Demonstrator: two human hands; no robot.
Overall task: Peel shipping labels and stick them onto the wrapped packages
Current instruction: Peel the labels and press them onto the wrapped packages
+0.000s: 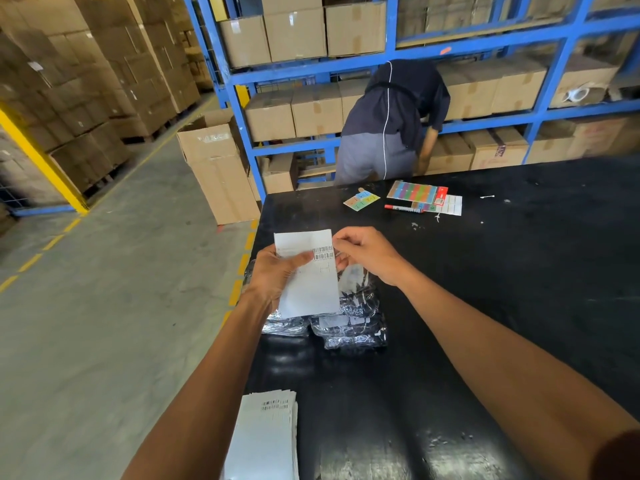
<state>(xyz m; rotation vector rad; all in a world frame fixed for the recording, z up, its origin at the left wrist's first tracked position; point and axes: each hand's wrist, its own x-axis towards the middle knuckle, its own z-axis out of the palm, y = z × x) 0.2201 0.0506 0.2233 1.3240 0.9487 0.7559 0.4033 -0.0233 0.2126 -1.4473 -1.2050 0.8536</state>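
Note:
A white shipping label [311, 282] with barcodes is held up above the black table [485, 306]. My left hand [273, 275] grips its left side, thumb across the front. At the label's right edge, by the barcodes, my right hand [367, 254] pinches with its fingertips. Under the label lie several packages wrapped in shiny dark plastic [353, 327], stacked near the table's left edge; one shows a white label on top. A stack of more labels [265, 434] rests at the table's near left corner.
A red marker [403, 208], coloured sticker sheets [417, 192] and a small coloured card [361, 200] lie at the table's far side. A person [391, 123] bends into blue shelving [467, 50] full of cardboard boxes. An open carton [214, 168] stands on the floor to the left.

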